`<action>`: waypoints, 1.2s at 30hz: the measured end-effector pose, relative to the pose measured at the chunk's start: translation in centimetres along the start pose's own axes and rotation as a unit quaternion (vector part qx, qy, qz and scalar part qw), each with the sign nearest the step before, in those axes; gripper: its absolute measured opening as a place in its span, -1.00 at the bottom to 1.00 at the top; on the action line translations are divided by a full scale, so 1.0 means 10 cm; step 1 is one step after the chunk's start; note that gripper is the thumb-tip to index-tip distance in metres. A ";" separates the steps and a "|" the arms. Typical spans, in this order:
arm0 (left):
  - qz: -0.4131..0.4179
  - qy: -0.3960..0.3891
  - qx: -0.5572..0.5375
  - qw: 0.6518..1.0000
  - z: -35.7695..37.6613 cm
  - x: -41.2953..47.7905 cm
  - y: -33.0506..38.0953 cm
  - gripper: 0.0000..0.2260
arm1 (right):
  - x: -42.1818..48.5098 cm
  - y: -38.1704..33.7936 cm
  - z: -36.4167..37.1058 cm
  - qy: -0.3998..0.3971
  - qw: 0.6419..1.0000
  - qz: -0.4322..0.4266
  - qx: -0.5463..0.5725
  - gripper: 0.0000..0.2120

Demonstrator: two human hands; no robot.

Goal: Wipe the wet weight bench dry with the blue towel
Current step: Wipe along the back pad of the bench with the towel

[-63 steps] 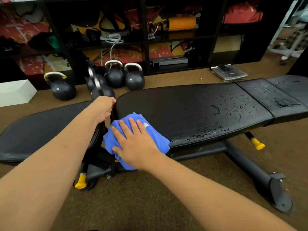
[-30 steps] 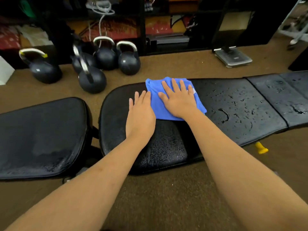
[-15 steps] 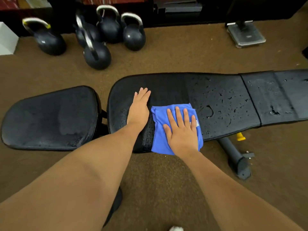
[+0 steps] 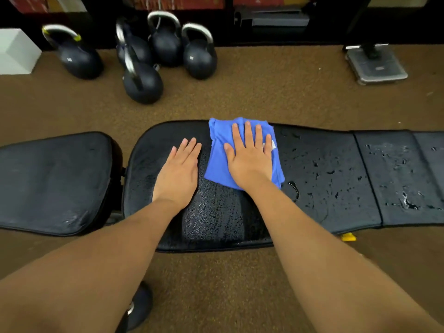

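Droplets (image 4: 317, 164) all over the right side of the weight bench (image 4: 336, 207), beads and streaks of water glinting on the black padding out toward the right edge of the frame. Centre frame, the blue towel (image 4: 217, 152) lies bunched at the far edge of the long back pad. The right hand (image 4: 249, 159) is planted flat on top of it, fingers straight and slightly spread, palm pressing the cloth into the pad. Just to its left, the left hand (image 4: 179, 174) rests palm-down on bare padding, fingers straight and close together. It's clear of the cloth, with a narrow strip of pad showing between it and the towel's edge. Below the towel, toward the near edge, a band of fine speckled moisture covers the pad. Over at the left of the frame, the separate seat pad (image 4: 55, 181) looks dull, with a faint smear near its lower edge. Behind the bench on the brown carpet (image 4: 276, 92), a cluster of black kettlebells (image 4: 141, 80) stands at upper left beside a white box (image 4: 16, 51), and a flat scale (image 4: 377, 66) sits at upper right. A yellow knob (image 4: 348, 236) peeks out under the bench's near edge.
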State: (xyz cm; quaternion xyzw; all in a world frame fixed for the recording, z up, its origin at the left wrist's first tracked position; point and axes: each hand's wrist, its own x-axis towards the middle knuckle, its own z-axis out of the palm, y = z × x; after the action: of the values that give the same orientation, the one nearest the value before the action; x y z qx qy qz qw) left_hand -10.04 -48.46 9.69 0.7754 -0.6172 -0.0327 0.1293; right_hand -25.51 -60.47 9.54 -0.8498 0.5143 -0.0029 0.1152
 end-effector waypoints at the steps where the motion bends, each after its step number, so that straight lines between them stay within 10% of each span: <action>1: -0.004 -0.007 0.009 1.000 -0.01 0.00 0.01 -0.53 | -0.22 0.00 0.04 0.014 1.000 0.001 0.006 -0.42; 8: -0.056 -0.048 0.041 0.996 -0.06 -0.02 0.11 -0.55 | -1.37 0.09 0.11 0.006 1.000 -0.007 -0.001 -0.42; 19: -0.111 -0.042 0.055 0.991 0.01 -0.10 0.29 -0.50 | 0.50 0.07 -0.08 -0.010 1.000 -0.014 -0.024 -0.42; 29: -0.121 -0.063 0.068 0.988 -0.01 -0.09 0.32 -0.47 | -1.65 0.05 0.12 0.002 1.000 -0.006 -0.008 -0.40; 36: -0.125 -0.055 0.074 0.988 0.01 -0.08 0.31 -0.47 | -0.47 0.14 0.09 0.033 0.999 -0.010 -0.006 -0.42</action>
State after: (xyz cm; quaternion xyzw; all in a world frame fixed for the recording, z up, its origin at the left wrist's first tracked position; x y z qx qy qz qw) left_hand -13.18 -48.37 10.21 0.8510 -0.5221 -0.0459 0.0320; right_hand -28.80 -56.81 8.95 -0.8552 0.5090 -0.0290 0.0935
